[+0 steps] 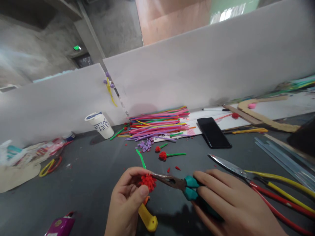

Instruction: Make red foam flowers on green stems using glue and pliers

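Between the thumb and fingers of my left hand (129,200) is a red fuzzy flower (148,182); a green stem (141,158) shows just above it. My right hand (226,200) is wrapped round the teal handles of the needle-nose pliers (173,181). The pliers' tips touch the upper right edge of the red flower. Below the flower, partly hidden by my left hand, lies a yellow-handled tool (147,219). Two smaller red flowers with green stems (162,155) (157,149) lie beyond my hands.
Pipe cleaners (159,123) lie piled by the white partition (197,65), near purple bits (145,144). A cup (100,125) stands left, a phone (214,132) lies right. Large scissors (246,173) lie beside my right hand. A purple object (60,226) is at lower left.
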The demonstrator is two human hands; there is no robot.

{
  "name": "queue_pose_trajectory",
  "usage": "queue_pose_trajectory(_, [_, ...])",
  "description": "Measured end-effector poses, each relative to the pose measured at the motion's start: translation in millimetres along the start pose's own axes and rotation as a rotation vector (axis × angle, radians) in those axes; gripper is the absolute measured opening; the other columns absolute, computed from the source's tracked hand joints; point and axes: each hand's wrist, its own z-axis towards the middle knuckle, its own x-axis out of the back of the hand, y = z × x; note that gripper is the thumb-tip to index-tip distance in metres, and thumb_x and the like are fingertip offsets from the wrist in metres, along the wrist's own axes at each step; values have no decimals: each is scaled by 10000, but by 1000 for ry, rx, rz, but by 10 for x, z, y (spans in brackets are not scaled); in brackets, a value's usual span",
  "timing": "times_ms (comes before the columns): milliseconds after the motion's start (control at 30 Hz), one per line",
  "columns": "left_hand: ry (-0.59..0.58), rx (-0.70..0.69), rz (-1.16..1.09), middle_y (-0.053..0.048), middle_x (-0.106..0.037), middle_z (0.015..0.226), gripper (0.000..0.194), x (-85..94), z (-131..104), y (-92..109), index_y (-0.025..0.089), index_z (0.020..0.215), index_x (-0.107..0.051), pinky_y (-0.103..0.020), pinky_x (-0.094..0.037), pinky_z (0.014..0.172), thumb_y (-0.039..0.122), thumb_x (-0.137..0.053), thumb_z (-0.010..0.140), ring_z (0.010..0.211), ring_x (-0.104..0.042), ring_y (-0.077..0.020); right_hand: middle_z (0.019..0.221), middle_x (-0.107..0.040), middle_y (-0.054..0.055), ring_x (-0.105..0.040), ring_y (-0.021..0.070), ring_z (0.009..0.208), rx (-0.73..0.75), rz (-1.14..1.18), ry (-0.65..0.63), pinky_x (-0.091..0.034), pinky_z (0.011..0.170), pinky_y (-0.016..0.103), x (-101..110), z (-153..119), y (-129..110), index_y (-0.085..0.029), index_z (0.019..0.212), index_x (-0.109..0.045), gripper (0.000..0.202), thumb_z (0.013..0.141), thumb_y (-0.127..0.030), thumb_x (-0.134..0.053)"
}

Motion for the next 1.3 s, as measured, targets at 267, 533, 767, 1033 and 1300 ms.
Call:
queue_pose_trajectory(267, [-10, 4, -9, -36, -703, 720, 323, -4, -12, 25, 195, 800, -771, -186, -506, 536, 380, -899, 568, 618, -602, -133, 914, -730, 38, -582, 208, 755, 44, -50, -5, -457, 627, 334, -38, -40, 22, -207, 737, -614, 248, 923, -139, -464])
queue_pose_trajectory(533, [-8, -23, -11, -55, -740, 806, 247, -8, 0, 30, 197, 820, -775, -215, -540, 603, 334, -861, 634, 660, -621, -145, 889, -736, 53, -634, 201, 789, -14, 60, -10, -524, 701, 318, 78, 45, 8, -212, 775, -664, 202, 889, -158, -507])
queue_pose_trajectory(767, [-2, -35, 5, -60, -742, 807, 249, -17, 6, 26, 194, 813, -776, -228, -547, 601, 345, -858, 633, 658, -624, -151, 878, -740, 48, -639, 199, 779, 2, 30, 5, -510, 667, 310, 66, 53, 13, -215, 754, -654, 210, 886, -151, -503])
queue_pose_trajectory(1033, [4, -29, -21, -47, -735, 789, 270, -37, -12, 43, 196, 799, -781, -197, -514, 573, 348, -881, 599, 681, -622, -153, 875, -744, 45, -640, 193, 762, 3, 30, 5, -517, 655, 299, 60, 47, 2, -207, 752, -659, 232, 898, -141, -492])
queue_pose_trajectory(1300, [22, -16, -15, -69, -738, 798, 278, -38, -9, 47, 181, 797, -776, -203, -517, 554, 339, -879, 593, 694, -632, -170, 859, -743, 57, -660, 207, 768, -11, 30, -6, -533, 647, 315, 80, 50, -9, -213, 747, -664, 227, 883, -146, -497])
